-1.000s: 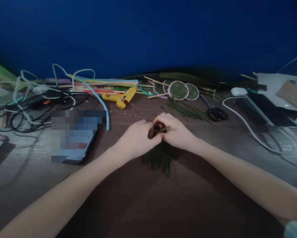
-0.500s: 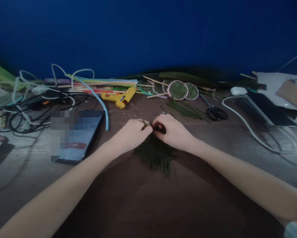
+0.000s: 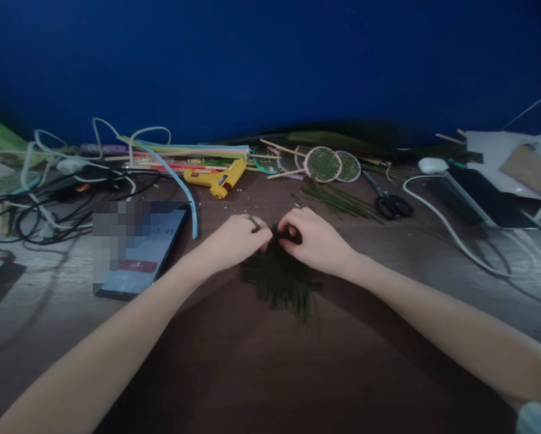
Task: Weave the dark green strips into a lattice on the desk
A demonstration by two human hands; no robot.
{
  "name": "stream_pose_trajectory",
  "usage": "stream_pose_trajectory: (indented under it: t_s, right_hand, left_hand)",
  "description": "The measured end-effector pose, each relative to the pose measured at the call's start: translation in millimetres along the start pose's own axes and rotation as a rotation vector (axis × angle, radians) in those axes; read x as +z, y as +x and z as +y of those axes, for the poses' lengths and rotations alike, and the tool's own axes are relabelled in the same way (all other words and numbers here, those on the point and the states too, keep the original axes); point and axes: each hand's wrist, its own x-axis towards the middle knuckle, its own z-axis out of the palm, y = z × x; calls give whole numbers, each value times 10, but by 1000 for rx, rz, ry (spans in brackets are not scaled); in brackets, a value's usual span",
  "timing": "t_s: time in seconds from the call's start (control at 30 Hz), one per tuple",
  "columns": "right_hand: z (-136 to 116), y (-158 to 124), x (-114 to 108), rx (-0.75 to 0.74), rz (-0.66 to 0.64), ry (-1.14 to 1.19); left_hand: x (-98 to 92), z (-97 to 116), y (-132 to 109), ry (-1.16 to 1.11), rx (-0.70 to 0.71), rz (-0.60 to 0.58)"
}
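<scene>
A dark green piece made of many narrow leaf strips (image 3: 283, 280) lies on the table under my hands, its loose ends fanning toward me. My left hand (image 3: 241, 241) is closed in a pinch on a thin green leaf strip (image 3: 255, 223), which pokes up between thumb and forefinger. Close beside it, my right hand (image 3: 316, 240) has its thumb and fingers curled together at the upper edge of the piece. What the right fingertips pinch there is dark and partly hidden, but it looks like the leaf-strip piece. Beyond the right hand lies a pile of loose leaf strips (image 3: 338, 201).
At the back are a yellow glue gun (image 3: 216, 179), round green fans with pink rims (image 3: 323, 164) and black-handled scissors (image 3: 393, 206). A phone or tablet (image 3: 148, 250) rests left of my hands. Tangled cables (image 3: 31, 211) lie far left; another phone (image 3: 487, 196) is at right.
My left hand has shifted slightly left, away from the right fingertips, and the strip in it has moved along. My right hand stays nearly still over the piece.
</scene>
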Motion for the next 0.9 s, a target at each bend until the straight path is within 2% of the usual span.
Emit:
stream_pose_trajectory:
  t_s: [0.33,0.9]
  right_hand:
    - [-2,-5,11,-34,4,-16]
    - [-57,-8,35,49,31,68]
  left_hand:
    - [-2,3,-1,-9,2,2]
    - [3,16,-2,-7,1,-4]
